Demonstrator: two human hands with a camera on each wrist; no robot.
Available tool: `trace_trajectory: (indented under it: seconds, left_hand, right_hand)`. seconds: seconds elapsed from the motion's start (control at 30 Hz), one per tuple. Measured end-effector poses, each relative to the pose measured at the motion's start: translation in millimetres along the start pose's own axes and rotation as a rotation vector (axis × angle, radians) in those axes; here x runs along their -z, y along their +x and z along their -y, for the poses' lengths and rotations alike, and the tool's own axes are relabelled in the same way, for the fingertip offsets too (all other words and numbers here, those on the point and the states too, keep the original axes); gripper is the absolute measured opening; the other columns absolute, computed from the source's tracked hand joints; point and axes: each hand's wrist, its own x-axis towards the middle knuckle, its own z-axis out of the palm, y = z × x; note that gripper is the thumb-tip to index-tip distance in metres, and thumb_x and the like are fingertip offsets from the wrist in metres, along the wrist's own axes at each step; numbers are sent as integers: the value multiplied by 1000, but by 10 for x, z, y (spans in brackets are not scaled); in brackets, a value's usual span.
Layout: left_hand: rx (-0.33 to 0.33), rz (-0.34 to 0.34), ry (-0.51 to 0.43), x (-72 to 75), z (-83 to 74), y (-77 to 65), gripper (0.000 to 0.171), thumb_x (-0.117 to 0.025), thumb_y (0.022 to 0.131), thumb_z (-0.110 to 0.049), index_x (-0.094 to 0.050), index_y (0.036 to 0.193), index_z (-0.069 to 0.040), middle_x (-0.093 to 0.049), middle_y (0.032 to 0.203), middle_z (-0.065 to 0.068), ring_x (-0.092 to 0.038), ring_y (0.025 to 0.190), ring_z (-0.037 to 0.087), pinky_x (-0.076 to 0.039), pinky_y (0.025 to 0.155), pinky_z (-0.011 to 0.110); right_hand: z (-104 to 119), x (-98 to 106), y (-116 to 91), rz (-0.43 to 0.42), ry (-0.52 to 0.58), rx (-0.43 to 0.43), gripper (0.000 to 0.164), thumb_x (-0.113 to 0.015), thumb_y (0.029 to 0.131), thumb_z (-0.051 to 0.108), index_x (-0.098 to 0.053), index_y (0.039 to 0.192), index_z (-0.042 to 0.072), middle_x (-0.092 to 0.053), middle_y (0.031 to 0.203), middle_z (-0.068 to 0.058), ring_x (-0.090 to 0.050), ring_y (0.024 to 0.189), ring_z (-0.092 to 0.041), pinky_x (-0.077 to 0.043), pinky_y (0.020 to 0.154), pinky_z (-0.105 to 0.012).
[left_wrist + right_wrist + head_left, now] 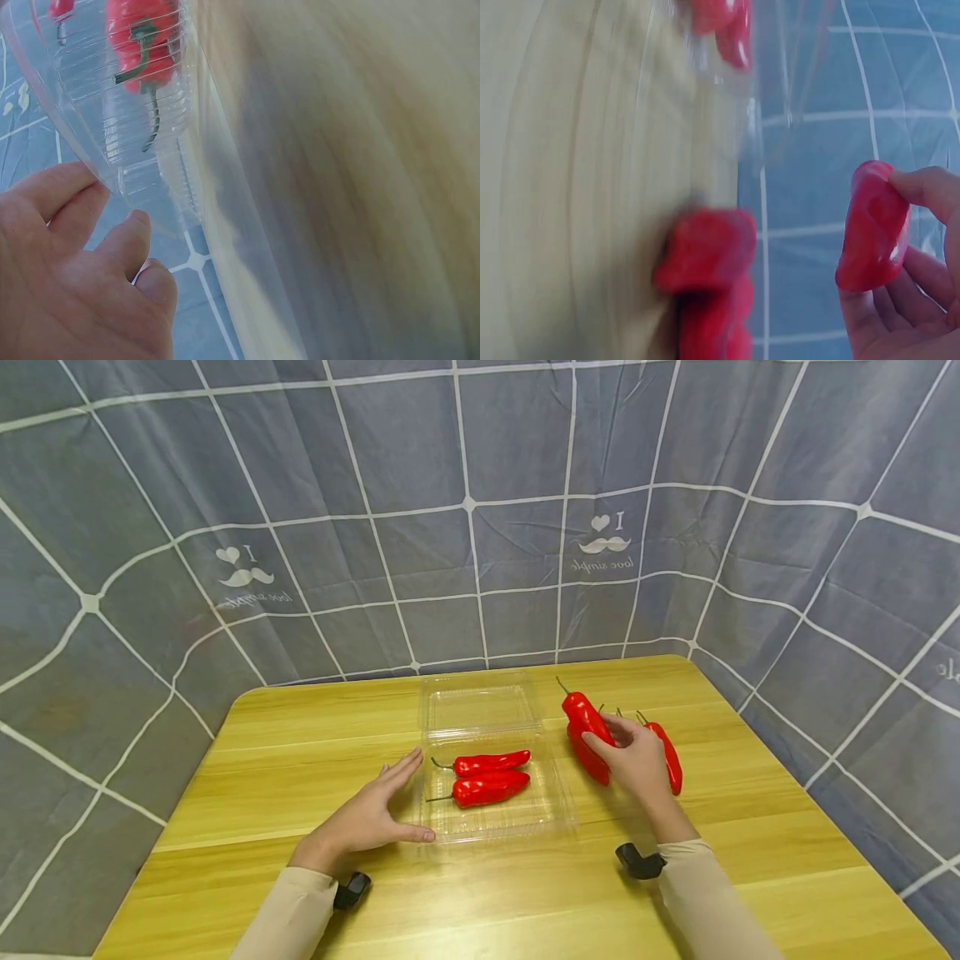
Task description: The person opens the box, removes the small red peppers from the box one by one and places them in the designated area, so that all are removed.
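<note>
Pepper (pixel 582 713) pinched between the thumb and fingers of my right hand (pixel 637 756), I hold it clear of the table (pixel 465 902), to the right of the box (pixel 491 836), its stem aimed far left. Loose peppers (pixel 671 760) lie below and beside it; my hand hides some, so I cannot give a count. My left hand (pixel 371 814) grips nothing, fingers stretched and thumb spread, resting at the box's left rim. Two packed peppers (pixel 491 789) lie side by side in the near half, stems left, the clear lid (pixel 480 706) laid back on the far side. I judge the step in hand to be bringing over a third. The next move calls for a carry left over the rim, then a gentle release beside the pair, stem turned to match.
</note>
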Motion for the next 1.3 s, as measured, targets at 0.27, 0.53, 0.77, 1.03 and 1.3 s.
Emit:
trace_trajectory:
  seconds: [0.27,0.53,0.77,1.03,1.3]
  left_hand:
    - [5,6,-5,17,-26,-3,117,-86,74,-53,-18,163,-19,-10,169,2,-10,149,45,-10,115,66]
    - [14,5,14,18,-28,-21,119,-85,73,-57,-17,163,-20,-9,169,1,-9,148,47,-11,114,69]
    - [23,9,3,-2,-55,-21,119,-85,73,-57,-16,163,-24,-9,169,-3,-9,149,44,-10,115,67]
    - [2,13,-11,-5,-54,-16,118,-86,74,-53,-17,163,-18,-9,169,-1,-12,151,36,-10,118,61]
    - [1,18,-8,-13,-47,-28,117,-86,74,-54,-20,163,-15,-10,169,0,-11,151,38,-12,117,63]
  right_hand:
    - [-263,419,-43,-78,-51,-67,60,-74,93,38,-62,135,-2,-68,121,-23,-66,106,-37,-54,77,-14]
    - [-435,721,-77,-151,-101,-166,61,-70,94,41,-61,136,-3,-65,125,-26,-62,109,-38,-44,68,-7]
    - [-603,885,-98,-193,-100,-272,61,-67,96,39,-59,137,-5,-62,129,-29,-61,114,-41,-47,66,-6]
    - [-782,969,-114,-151,-142,-391,65,-63,98,42,-55,138,-9,-56,134,-33,-53,119,-45,-50,97,-51]
    - [-852,955,-128,-75,-194,-442,67,-61,99,41,-52,137,-14,-56,130,-35,-54,112,-46,-46,95,-54]
